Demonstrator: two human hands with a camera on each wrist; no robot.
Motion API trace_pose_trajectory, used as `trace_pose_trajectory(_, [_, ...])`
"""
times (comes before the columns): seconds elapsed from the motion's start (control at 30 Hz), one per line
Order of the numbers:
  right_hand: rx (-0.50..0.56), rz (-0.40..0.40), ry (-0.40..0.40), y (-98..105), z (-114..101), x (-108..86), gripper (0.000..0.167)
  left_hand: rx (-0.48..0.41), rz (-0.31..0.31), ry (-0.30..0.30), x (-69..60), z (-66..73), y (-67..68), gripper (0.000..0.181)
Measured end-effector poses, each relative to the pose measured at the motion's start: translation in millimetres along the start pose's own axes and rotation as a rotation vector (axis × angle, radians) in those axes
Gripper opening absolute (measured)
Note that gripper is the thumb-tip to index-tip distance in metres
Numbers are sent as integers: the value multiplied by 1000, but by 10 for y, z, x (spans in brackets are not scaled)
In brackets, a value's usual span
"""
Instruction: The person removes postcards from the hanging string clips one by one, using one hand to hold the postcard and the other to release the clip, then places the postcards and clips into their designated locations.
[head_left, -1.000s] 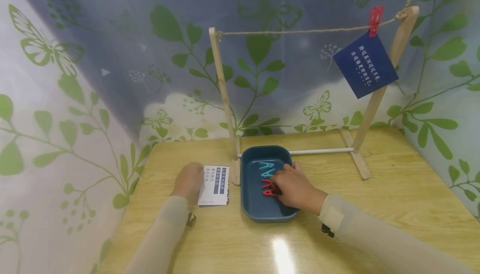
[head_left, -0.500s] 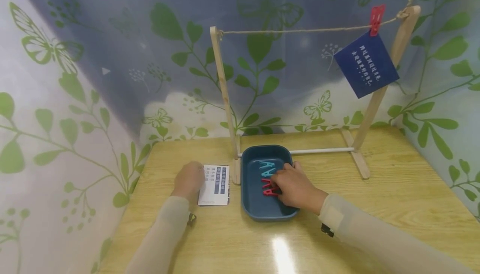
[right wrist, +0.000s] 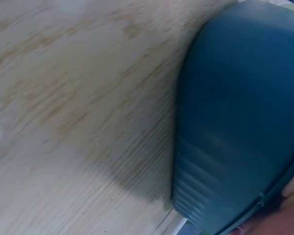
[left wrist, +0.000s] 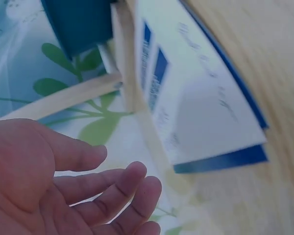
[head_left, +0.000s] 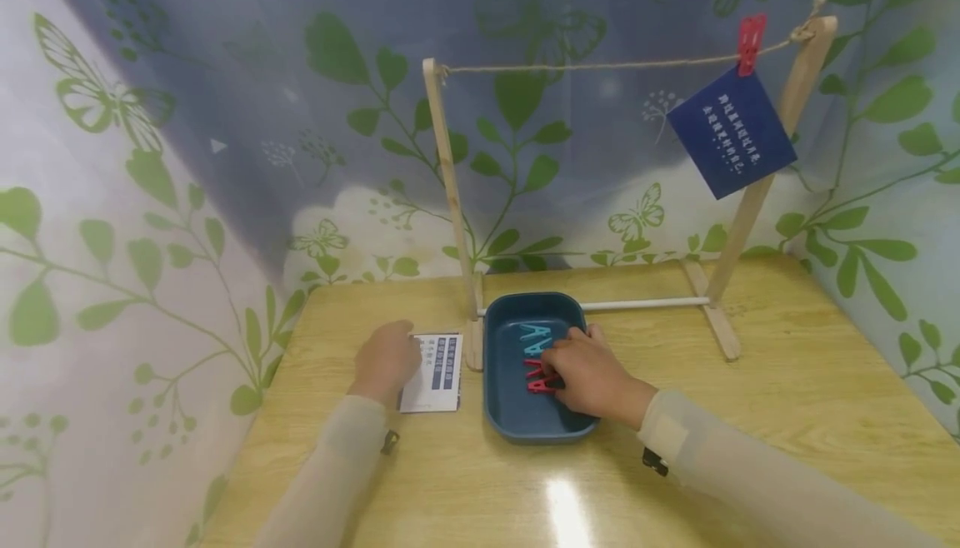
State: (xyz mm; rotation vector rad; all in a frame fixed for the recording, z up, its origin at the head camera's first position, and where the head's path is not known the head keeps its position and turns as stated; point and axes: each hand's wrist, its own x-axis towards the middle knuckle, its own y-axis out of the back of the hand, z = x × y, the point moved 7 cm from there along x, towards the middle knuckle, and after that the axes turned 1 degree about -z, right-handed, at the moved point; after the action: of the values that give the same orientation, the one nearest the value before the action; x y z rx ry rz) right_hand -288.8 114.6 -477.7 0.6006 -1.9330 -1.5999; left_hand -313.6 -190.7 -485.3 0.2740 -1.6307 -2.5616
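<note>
My left hand (head_left: 386, 361), its fingers loosely bent and thumb apart, is at the left edge of a small stack of cards (head_left: 435, 381). The top card is white with blue printed bands; a blue one shows beneath it in the left wrist view. My right hand (head_left: 592, 369) reaches over the right rim of a dark teal tray (head_left: 498, 423), its fingers inside. Red clothespins (head_left: 540, 385) lie at these fingertips, partly covered. Whether they pinch one is hidden. Light blue clothespins (head_left: 534, 336) lie farther back in the tray.
Behind the tray stands a wooden frame (head_left: 450, 173) with a string (head_left: 585, 67) between its posts. A red clothespin (head_left: 750, 44) holds a dark blue card (head_left: 731, 132) on the string's right end. A white rod (head_left: 645, 304) joins the feet on the wooden table (head_left: 637, 490).
My left hand has shifted slightly right and covers a little more of the white card. The right hand stays in the tray, and the clothespins have not visibly moved.
</note>
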Motion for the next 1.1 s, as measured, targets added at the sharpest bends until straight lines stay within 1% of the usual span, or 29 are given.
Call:
trace_pose_trajectory(0.3, [90, 2, -24, 118, 25, -24, 25, -35, 16, -75, -128, 303, 109, 44])
trace_pose_trajectory(0.37, [98, 11, -28, 156, 26, -30, 27, -39, 19, -102, -156, 366, 130, 44])
trace_pose_trajectory(0.5, [106, 66, -38, 245, 51, -70, 28, -16, 25, -177, -217, 486, 156, 47])
trace_pose_trajectory(0.67, [125, 165, -66, 381, 122, -154, 22, 41, 64, -273, -266, 585, 186, 50])
trace_pose_trajectory(0.7, [125, 180, -78, 405, 148, -169, 24, 52, 72, -293, -271, 600, 190, 51])
trace_pose_trajectory(0.77, [132, 202, -113, 445, 211, -204, 32, 86, 82, -343, -281, 632, 186, 52])
trace_pose_trajectory(0.93, [169, 197, -211, 478, 407, -314, 57, 173, 95, -490, -329, 696, 136, 62])
trace_pose_trajectory(1.03, [186, 178, -244, 489, 513, -391, 62, 162, 94, -544, -364, 714, 112, 62])
trace_pose_trajectory(1.1, [192, 165, -254, 496, 581, -441, 64, 147, 96, -558, -379, 728, 109, 60])
